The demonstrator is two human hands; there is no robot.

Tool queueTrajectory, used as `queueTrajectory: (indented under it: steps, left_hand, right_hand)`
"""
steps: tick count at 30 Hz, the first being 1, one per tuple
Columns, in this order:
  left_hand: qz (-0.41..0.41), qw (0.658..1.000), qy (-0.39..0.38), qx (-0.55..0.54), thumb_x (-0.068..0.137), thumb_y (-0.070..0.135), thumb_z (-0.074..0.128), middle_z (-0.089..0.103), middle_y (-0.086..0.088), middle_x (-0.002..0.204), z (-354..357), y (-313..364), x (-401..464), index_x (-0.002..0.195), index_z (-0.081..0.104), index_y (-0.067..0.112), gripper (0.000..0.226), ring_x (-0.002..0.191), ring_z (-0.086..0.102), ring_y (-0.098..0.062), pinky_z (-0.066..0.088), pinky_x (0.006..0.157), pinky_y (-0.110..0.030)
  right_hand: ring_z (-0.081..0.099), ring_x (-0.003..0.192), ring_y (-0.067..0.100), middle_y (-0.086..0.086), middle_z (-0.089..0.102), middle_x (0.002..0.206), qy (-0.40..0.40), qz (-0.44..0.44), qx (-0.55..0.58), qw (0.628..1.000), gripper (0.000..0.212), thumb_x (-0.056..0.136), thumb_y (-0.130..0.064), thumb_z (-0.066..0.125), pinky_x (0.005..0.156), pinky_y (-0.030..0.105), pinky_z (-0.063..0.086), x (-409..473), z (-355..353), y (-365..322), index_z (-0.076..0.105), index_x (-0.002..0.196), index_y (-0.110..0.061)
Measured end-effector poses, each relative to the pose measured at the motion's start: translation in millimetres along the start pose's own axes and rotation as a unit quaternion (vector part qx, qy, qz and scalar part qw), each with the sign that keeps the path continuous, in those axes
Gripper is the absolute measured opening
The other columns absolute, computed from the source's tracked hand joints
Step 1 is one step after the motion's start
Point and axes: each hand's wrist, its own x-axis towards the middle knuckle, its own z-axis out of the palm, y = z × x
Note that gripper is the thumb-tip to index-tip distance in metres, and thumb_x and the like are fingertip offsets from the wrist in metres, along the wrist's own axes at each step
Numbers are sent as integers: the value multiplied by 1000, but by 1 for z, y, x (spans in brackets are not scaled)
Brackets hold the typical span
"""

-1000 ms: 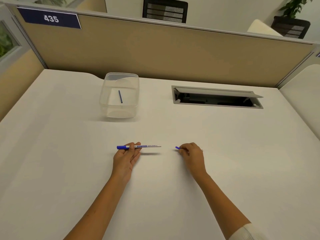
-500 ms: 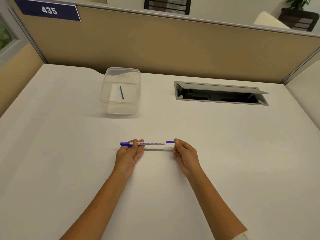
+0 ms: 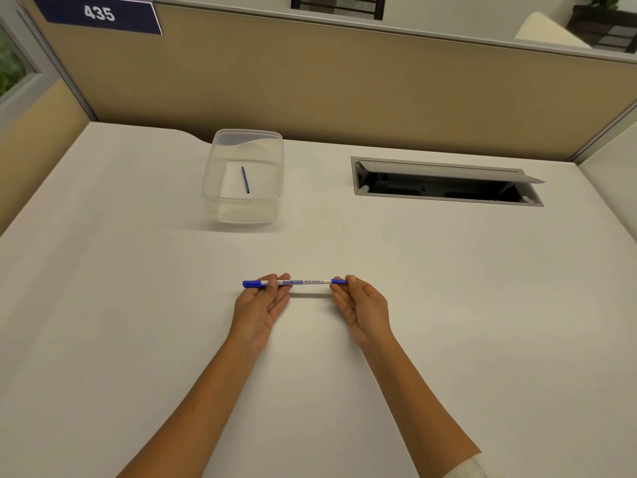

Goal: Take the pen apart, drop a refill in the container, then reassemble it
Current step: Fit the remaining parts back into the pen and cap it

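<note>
A slim white pen (image 3: 306, 282) with blue ends lies level just above the desk, held between both hands. My left hand (image 3: 262, 307) pinches it near the blue cap on its left end. My right hand (image 3: 362, 305) pinches the small blue end piece (image 3: 337, 281), which now sits against the barrel's right end. Farther back and to the left stands a clear plastic container (image 3: 220, 188). A thin blue refill (image 3: 245, 179) lies on the container's floor.
An open grey cable hatch (image 3: 444, 182) is sunk into the white desk (image 3: 482, 305) at the back right. A tan partition (image 3: 344, 81) with a blue "435" sign (image 3: 98, 13) walls off the desk's far edge.
My right hand has carried the blue end piece leftward until it meets the barrel's right end. My left hand has kept its hold on the pen.
</note>
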Motion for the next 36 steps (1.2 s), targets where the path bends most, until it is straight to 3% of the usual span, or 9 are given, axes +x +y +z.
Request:
queueTrajectory:
  steps: [13, 28, 36]
  left_hand:
    - [13, 1000, 19, -11, 94, 13, 54, 77, 2, 93, 2, -2, 0, 101, 61, 9, 11, 89, 73, -13, 57, 73, -22]
    - [8, 1000, 16, -17, 95, 12, 53, 77, 1, 91, 3, -1, -1, 99, 60, 9, 10, 87, 73, -13, 54, 77, -26]
    - [13, 1000, 16, -10, 94, 12, 53, 77, 2, 90, 3, -2, 0, 101, 60, 8, 11, 89, 73, -13, 58, 72, -22]
  right_hand:
    - [73, 76, 19, 11, 72, 92, 40, -84, -78, 993, 14, 93, -8, 55, 62, 22, 58, 1, 10, 4, 61, 105, -2]
    - [73, 73, 18, 14, 70, 91, 34, -44, -24, 998, 16, 95, -9, 53, 61, 23, 58, -1, 14, 4, 58, 106, 0]
    - [73, 80, 25, 9, 75, 89, 42, -123, -92, 987, 13, 91, -12, 58, 63, 23, 58, -1, 13, 9, 50, 101, -9]
